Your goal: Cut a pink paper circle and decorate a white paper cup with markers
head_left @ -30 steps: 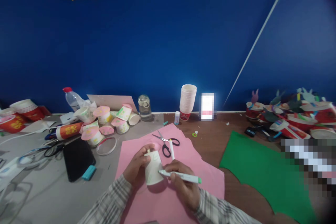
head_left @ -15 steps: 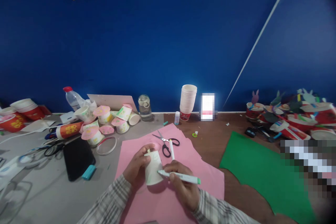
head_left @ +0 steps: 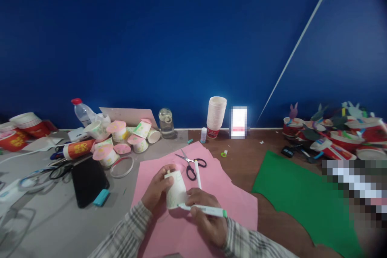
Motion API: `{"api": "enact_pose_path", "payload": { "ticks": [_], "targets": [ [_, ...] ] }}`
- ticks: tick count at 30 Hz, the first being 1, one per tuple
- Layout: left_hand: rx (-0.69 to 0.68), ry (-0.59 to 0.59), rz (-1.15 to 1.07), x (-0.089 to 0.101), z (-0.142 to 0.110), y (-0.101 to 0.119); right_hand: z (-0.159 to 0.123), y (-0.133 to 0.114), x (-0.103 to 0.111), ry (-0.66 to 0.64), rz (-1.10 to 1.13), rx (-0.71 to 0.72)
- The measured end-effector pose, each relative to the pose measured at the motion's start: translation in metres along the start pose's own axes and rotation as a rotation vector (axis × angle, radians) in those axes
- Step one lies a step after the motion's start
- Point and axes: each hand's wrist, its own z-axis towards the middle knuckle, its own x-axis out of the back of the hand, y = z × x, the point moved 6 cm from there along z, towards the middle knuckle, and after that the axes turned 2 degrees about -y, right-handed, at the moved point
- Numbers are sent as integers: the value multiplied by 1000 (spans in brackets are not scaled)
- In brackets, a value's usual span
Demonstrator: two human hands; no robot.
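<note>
My left hand (head_left: 159, 185) is closed around a white paper cup (head_left: 177, 189), which is tilted over the pink paper (head_left: 238, 211). Faint green marks show on the cup's side. Between the fingers of my right hand (head_left: 208, 217) is a white marker with a green end (head_left: 211, 210); its tip touches the cup close to the lower rim. Just beyond my hands lie black-handled scissors (head_left: 190, 164), spread apart, and a second white marker with a yellow end (head_left: 198, 175).
Decorated paper cups (head_left: 138, 144), a black phone-like slab (head_left: 90, 181) and a turquoise cap-like piece (head_left: 101, 198) sit on the left. Behind stand a glass jar (head_left: 166, 125), a cup stack (head_left: 216, 115) and a small tube (head_left: 203, 135). Green paper (head_left: 305, 201) lies at right.
The marker tip has moved from the cup's right side down and left to near its lower rim. The cup has turned slightly in my left hand.
</note>
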Motion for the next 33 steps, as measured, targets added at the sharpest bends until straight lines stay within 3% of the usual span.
{"api": "enact_pose_path", "payload": {
  "ticks": [26, 33],
  "targets": [
    [-23, 7, 52, 2, 1, -1, -9, 17, -5, -4, 113, -110],
    [-28, -12, 40, 2, 2, -1, -13, 35, -3, 50, 204, -265]
  ]
}}
